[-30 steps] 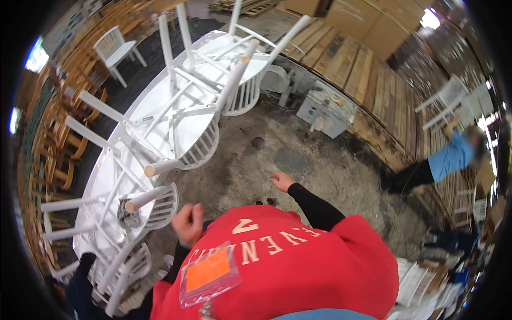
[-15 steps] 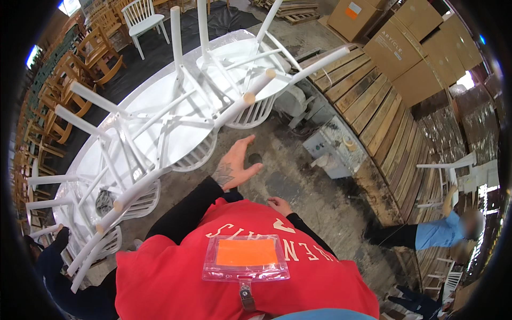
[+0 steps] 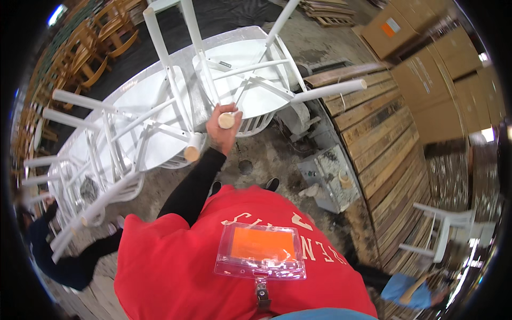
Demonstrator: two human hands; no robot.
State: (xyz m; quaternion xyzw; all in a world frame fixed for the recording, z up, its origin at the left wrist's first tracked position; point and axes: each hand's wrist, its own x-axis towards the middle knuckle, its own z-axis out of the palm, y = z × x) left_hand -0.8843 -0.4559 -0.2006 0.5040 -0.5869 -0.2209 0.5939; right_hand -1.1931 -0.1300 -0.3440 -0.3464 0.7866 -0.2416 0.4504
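Observation:
My left hand [image 3: 218, 137], in a black sleeve, is closed round the pale-ended leg [image 3: 226, 120] of an upside-down white chair [image 3: 240, 80]. That chair's seat lies on a long, plastic-covered surface [image 3: 198, 100], with its legs pointing up and its slatted back hanging past the near edge. To its left, another upturned white chair [image 3: 152, 101] rests close by, and more white chairs [image 3: 80, 170] continue along the surface. No part of my right hand shows clearly; my red shirt fills the lower middle.
A slatted wooden platform [image 3: 373, 117] runs along the right, with cardboard boxes [image 3: 421, 80] behind it. A grey metal box [image 3: 330, 178] stands at its edge. People in dark clothes [image 3: 69, 250] and a blue shirt [image 3: 408, 290] are at either side. Brown wooden chairs [image 3: 88, 53] stand far left.
My left hand has gone from open in the air to closed round the chair leg. My right hand has dropped from sight. The view has shifted nearer the end chair.

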